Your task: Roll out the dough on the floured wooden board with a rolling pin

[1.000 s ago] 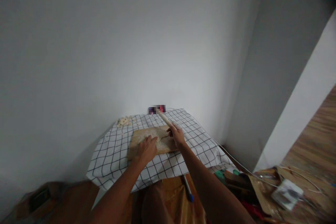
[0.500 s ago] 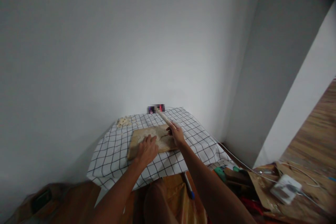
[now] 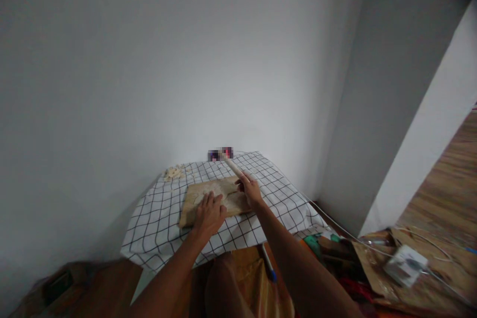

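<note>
A wooden board dusted with flour lies on the checked cloth, and a thin pale sheet of dough is spread over it. My left hand rests palm down on the dough at the board's near side, fingers stretched out and slightly apart. In my right hand is the near end of a long pale rolling pin, gripped over the board's right side. The pin slants away to the upper left, its far end reaching toward the wall. My palm hides the pin's near tip.
A black-and-white checked cloth covers the small table against the wall. Dough strips lie at its back left, blurred dark and red items at the back. A cable runs right to a white box among floor clutter.
The view has shifted very slightly. My left hand stays on the dough and my right hand keeps hold of the rolling pin, with little visible movement.
</note>
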Demonstrator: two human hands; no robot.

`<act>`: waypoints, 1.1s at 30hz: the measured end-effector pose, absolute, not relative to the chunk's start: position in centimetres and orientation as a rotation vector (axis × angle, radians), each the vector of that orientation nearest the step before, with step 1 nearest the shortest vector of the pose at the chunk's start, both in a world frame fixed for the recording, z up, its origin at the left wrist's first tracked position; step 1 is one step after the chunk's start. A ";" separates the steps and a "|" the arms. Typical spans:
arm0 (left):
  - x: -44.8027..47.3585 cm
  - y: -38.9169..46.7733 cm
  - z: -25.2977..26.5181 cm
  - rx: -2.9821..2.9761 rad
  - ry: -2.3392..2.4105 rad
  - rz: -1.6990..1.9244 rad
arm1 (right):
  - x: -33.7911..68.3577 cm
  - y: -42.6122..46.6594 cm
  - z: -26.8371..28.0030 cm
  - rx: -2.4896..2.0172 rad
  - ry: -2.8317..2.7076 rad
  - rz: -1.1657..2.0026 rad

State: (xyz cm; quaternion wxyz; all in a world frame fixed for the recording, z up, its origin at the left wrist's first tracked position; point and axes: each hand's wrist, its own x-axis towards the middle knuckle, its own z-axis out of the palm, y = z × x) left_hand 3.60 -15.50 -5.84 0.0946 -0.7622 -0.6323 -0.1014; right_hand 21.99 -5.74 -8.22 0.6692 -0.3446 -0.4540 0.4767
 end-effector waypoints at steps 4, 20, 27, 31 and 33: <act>2.8 -15.0 -5.5 -2.318 -1.902 -0.298 | 22.1 -5.9 -8.1 -0.770 -0.996 1.107; -2.6 -13.5 -9.1 -2.320 -1.729 -0.556 | 22.6 -6.2 -8.6 -0.819 -1.006 1.010; -2.3 -13.9 -8.8 -2.281 -1.793 -0.610 | 22.7 -6.8 -8.6 -0.876 -1.091 0.912; -2.0 -14.3 -8.4 -2.282 -1.819 -0.691 | 22.6 -7.3 -8.2 -0.878 -1.089 0.852; -1.9 -14.3 -8.4 -2.263 -1.836 -0.740 | 22.6 -7.2 -8.3 -0.877 -1.104 0.870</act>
